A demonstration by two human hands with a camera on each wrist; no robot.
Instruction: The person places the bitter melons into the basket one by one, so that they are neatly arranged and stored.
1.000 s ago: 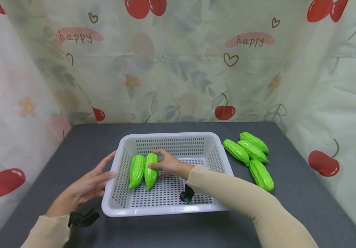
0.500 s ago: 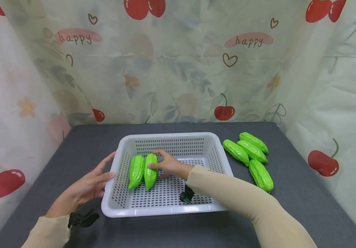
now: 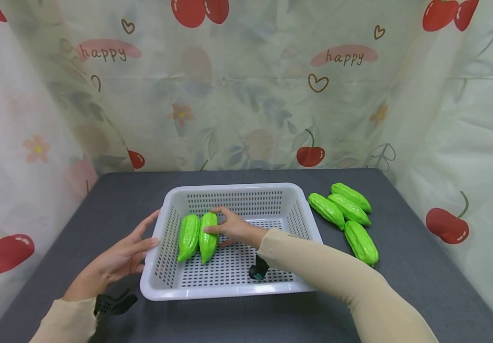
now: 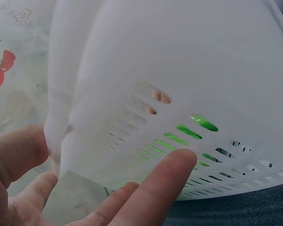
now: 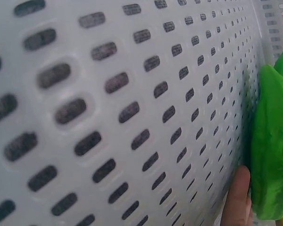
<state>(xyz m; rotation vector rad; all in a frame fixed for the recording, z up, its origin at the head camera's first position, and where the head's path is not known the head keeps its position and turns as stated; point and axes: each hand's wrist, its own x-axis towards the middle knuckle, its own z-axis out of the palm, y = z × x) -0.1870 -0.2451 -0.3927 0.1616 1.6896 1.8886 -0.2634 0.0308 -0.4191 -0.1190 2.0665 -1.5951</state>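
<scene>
A white slotted plastic basket (image 3: 238, 290) stands on the dark table. Inside, toward its left end, two green ridged bitter melons lie side by side: a left bitter melon (image 3: 189, 237) and a right bitter melon (image 3: 208, 245). My right hand (image 3: 233, 227) reaches into the basket and holds the right one, thumb on top and fingers around its far end and side. The right wrist view shows that bitter melon (image 5: 273, 146) with a fingertip (image 5: 238, 188) against it. Fairly straight fingers of my left hand (image 3: 119, 259) touch the basket's left outer wall (image 4: 188, 61).
Several more green bitter melons lie on the table right of the basket, among them a nearest one (image 3: 361, 243) and one by the rim (image 3: 327, 209). A printed curtain (image 3: 246, 95) rises behind and on both sides of the table (image 3: 212, 319).
</scene>
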